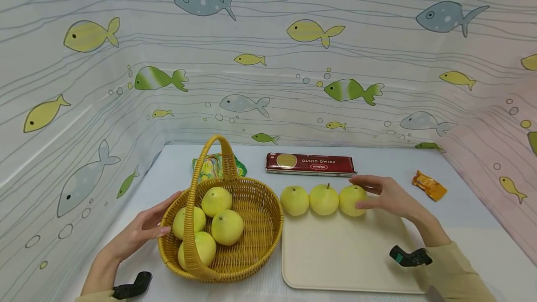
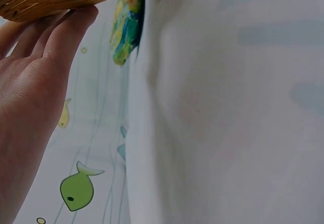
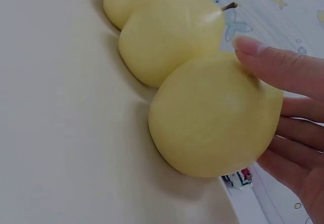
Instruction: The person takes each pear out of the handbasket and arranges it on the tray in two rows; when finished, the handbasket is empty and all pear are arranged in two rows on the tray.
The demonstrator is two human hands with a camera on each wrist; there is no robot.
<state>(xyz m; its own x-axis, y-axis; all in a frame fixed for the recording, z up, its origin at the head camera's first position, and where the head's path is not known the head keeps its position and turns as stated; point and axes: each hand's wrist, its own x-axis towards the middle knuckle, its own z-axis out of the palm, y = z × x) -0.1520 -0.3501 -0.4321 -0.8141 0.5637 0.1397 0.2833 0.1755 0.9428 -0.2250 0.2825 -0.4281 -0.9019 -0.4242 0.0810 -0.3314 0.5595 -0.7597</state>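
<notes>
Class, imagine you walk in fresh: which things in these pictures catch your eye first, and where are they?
Three yellow pears lined along the far edge of a cream tray, the right hand cupping the rightmost one. Left of the tray, a wicker basket holds four more, the left hand touching its rim.

Basket left of tray; three pears along tray's far edge; pasta box behind.
</notes>
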